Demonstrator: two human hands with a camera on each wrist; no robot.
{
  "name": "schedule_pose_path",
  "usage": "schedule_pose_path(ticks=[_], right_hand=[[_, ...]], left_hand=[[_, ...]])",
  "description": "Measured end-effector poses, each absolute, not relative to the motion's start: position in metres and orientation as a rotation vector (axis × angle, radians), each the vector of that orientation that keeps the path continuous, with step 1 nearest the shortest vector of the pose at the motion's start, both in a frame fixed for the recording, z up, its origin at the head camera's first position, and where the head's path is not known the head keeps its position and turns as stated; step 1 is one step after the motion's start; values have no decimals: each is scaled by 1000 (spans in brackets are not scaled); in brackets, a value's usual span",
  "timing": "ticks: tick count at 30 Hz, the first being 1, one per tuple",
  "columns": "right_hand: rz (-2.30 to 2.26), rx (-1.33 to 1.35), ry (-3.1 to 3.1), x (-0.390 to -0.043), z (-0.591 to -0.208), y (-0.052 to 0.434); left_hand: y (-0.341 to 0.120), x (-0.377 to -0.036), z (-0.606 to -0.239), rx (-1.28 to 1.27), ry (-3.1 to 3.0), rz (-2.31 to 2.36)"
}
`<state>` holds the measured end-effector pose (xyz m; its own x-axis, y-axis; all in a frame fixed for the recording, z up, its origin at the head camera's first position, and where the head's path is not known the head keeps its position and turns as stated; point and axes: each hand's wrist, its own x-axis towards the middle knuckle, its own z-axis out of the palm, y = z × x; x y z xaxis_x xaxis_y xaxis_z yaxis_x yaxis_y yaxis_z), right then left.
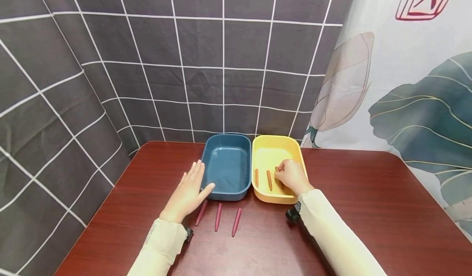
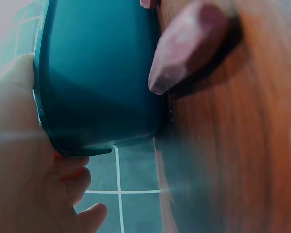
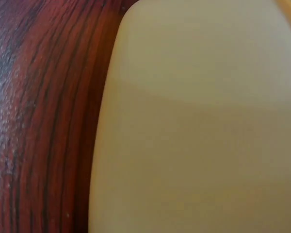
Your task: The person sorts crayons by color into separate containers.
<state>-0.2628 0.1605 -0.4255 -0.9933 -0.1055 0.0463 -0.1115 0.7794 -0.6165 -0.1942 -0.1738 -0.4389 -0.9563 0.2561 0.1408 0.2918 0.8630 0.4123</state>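
My right hand (image 1: 292, 176) reaches into the yellow bin (image 1: 279, 200) and pinches an orange crayon (image 1: 277, 169) between thumb and fingers; most of that crayon is hidden. Beside it in the bin lie two more orange crayons, a middle one (image 1: 269, 180) and a left one (image 1: 256, 178). With its fingers extended, my left hand (image 1: 187, 195) lies at the near left corner of the blue bin (image 1: 226, 196). The left wrist view shows the hand along the rim of this blue bin (image 2: 102, 73). Only the outer wall of the yellow bin (image 3: 199, 126) fills most of the right wrist view.
Three dark red crayons, a left one (image 1: 201, 213), a middle one (image 1: 218, 217) and a right one (image 1: 237, 222), lie on the reddish wooden table (image 1: 273, 247) before the blue bin. Behind the bins hangs a grey gridded cloth (image 1: 199, 83), with a leaf-patterned curtain (image 1: 387, 95) at right.
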Motion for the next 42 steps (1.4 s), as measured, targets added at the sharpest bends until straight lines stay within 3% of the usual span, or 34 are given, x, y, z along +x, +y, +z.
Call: schedule_pose_path(ticks=[22,42], right_hand=[[593,210,-2986,-262,-427,159],[787,286,-2870,-236,-415,155]], left_hand=[[-173,-196,-439,-425,-2933,-684],[-174,-195,-440,-430,-2946,-680]])
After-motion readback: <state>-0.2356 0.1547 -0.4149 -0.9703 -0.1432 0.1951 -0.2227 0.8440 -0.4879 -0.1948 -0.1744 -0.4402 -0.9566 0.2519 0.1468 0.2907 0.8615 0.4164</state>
